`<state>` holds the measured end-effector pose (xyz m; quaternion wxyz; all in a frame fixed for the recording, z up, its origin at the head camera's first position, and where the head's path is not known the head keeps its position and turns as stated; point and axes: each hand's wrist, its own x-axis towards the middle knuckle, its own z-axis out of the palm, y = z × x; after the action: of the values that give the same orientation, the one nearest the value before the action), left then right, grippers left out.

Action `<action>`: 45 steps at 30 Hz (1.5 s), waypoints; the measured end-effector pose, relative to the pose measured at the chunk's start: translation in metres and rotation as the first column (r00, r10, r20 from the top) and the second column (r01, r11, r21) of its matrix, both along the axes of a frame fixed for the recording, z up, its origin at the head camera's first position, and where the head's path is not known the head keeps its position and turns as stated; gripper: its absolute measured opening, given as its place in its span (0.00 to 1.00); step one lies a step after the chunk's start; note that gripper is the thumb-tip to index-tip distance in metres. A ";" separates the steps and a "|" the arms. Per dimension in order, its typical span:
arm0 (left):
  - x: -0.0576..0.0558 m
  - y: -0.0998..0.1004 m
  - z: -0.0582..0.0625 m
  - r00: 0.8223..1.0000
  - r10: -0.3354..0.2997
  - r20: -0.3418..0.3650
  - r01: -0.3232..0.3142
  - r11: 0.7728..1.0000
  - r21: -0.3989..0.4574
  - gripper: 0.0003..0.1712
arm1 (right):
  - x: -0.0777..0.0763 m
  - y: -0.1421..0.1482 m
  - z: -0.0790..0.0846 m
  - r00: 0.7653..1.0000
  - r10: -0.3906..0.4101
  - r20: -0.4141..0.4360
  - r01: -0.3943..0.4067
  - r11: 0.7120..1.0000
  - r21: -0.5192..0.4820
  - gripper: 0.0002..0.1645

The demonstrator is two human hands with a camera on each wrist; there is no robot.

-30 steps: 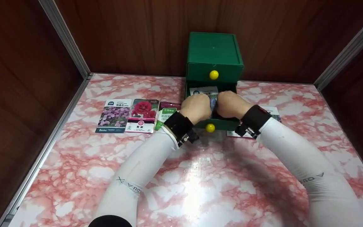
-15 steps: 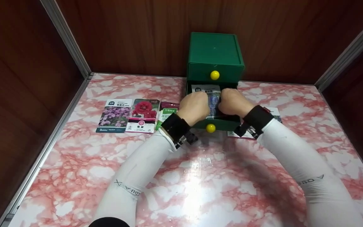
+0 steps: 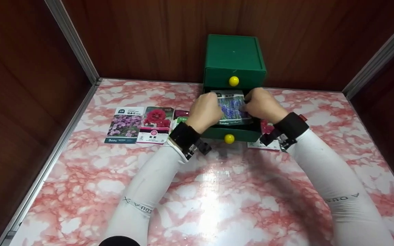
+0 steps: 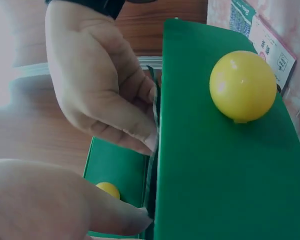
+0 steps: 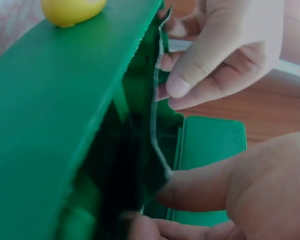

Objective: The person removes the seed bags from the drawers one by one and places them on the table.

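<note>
Between my two hands is a flower seed packet point(image 3: 232, 108) with blue-purple blooms, over the pulled-out lower drawer point(image 3: 241, 135) of a green cabinet point(image 3: 234, 53). My left hand point(image 3: 205, 111) pinches its left side and my right hand point(image 3: 262, 104) pinches its right side. Seen edge-on in the right wrist view, the packet point(image 5: 156, 115) has thumbs and fingers at both ends, close by the drawer front point(image 5: 55, 100). The left wrist view shows a thin dark edge of the packet point(image 4: 151, 175) behind the drawer front point(image 4: 215, 160). Most fingertips are hidden in the head view.
Left of the cabinet lie a purple-flower packet point(image 3: 123, 124), a red-flower packet point(image 3: 155, 124) and a green-labelled packet point(image 3: 180, 120). Another packet point(image 3: 263, 146) lies partly hidden beneath my right wrist. Yellow knobs point(image 3: 229, 138) stick out from the drawers. Wooden walls point(image 3: 156, 41) enclose the marbled table.
My hands have moved apart and slightly up, the left one leftward, the right one rightward. The packet has turned and risen in the drawer, and more of its front shows.
</note>
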<state>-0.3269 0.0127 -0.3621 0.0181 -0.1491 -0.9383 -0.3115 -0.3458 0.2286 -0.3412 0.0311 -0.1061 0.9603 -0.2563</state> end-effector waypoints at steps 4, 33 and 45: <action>0.000 -0.003 0.001 1.000 0.003 0.015 -0.004 0.998 0.067 0.16 | 0.003 0.008 0.000 0.999 -0.031 0.007 0.032 0.997 -0.075 0.18; 0.028 -0.003 -0.007 0.994 -0.012 0.106 -0.026 0.936 0.350 0.27 | 0.033 0.036 -0.005 0.967 -0.076 0.245 0.169 0.907 -0.385 0.30; 0.046 0.002 -0.004 0.988 -0.036 0.150 -0.032 0.902 0.431 0.37 | 0.052 0.049 -0.016 0.954 -0.051 0.295 0.206 0.828 -0.522 0.30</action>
<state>-0.2806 0.0150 -0.3663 -0.0220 -0.1177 -0.8442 -0.5225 -0.2940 0.2781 -0.3577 0.1116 -0.0094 0.8387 -0.5329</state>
